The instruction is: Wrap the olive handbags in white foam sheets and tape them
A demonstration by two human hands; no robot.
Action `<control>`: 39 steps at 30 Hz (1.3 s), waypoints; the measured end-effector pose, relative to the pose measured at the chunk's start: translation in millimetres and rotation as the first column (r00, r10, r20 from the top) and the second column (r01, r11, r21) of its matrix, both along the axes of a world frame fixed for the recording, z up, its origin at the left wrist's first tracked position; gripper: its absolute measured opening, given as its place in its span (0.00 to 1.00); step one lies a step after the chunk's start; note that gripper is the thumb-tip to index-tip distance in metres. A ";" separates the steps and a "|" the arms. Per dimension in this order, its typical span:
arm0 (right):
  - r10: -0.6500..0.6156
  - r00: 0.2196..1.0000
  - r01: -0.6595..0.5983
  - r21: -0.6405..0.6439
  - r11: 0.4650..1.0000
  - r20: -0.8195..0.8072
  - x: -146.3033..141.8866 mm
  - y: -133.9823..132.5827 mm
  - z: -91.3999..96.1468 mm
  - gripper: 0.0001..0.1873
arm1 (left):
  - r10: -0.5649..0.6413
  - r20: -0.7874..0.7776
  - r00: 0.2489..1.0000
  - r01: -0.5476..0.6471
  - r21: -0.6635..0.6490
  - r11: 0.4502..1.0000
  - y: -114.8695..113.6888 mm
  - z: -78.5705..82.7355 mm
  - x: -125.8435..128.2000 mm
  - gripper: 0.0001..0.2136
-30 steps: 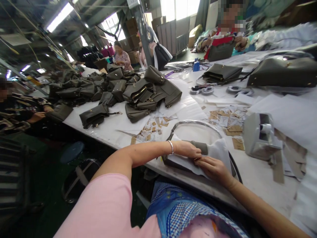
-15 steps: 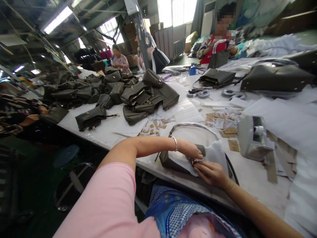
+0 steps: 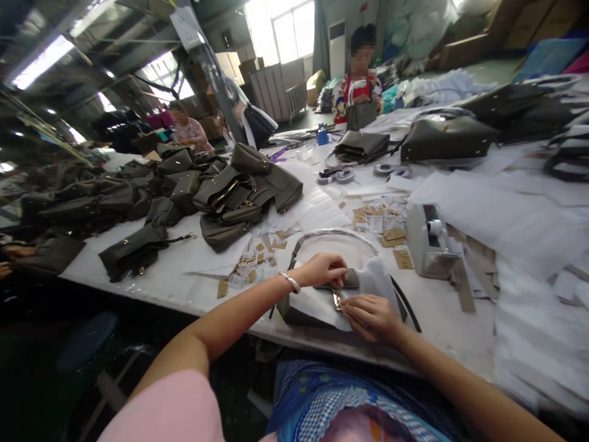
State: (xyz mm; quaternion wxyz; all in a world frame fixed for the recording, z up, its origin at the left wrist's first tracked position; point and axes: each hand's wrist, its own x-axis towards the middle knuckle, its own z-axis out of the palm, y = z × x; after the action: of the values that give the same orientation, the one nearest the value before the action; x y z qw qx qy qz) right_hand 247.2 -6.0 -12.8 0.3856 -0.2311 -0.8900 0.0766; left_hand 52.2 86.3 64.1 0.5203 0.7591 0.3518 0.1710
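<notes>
A dark olive handbag (image 3: 299, 313) lies flat near the table's front edge, partly wrapped in white tissue paper (image 3: 368, 282), its loop handle (image 3: 331, 234) arching away from me. My left hand (image 3: 322, 269) rests on the bag's flap with fingers curled, pinching at the strap tab. My right hand (image 3: 370, 316) lies just beside it, fingers pinched at the small metal clasp (image 3: 337, 299) on the bag's front. The two hands almost touch over the clasp.
A heap of matching olive bags (image 3: 221, 184) covers the table's left and far side. Paper tags (image 3: 381, 224) lie scattered mid-table, a grey tape dispenser (image 3: 426, 242) to the right, white paper sheets (image 3: 529, 215) beyond. Other people work at the far end and left.
The view swung, shifting everything leftward. My left hand lifted slightly onto the flap and my right hand moved in, fingers now pinching at the metal clasp, which shows more clearly.
</notes>
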 end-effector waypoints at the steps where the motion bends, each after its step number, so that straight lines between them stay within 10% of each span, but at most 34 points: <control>1: -0.004 1.000 0.004 -0.005 1.000 -0.007 0.1 0.2 -0.2 0.13 | 0.051 0.022 0.998 -0.051 -0.034 0.998 -5.6 0.2 -5.3 0.07; 14: -0.199 0.967 0.149 -0.283 0.948 -0.157 -3.1 7.7 3.8 0.11 | 0.532 0.092 0.842 -0.535 0.011 0.845 -85.1 -26.1 -28.6 0.09; 39: -0.035 0.998 0.054 -0.400 0.915 0.054 -7.4 8.4 3.1 0.07 | 0.411 0.120 0.904 -0.428 0.202 0.881 -95.8 -37.6 -29.0 0.09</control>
State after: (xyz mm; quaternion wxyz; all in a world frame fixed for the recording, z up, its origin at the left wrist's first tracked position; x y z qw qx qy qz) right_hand 239.8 2.4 -9.8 0.3114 -0.3271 -0.8583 0.2436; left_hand 23.3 -9.5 26.4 0.3950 0.7116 0.4669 0.3458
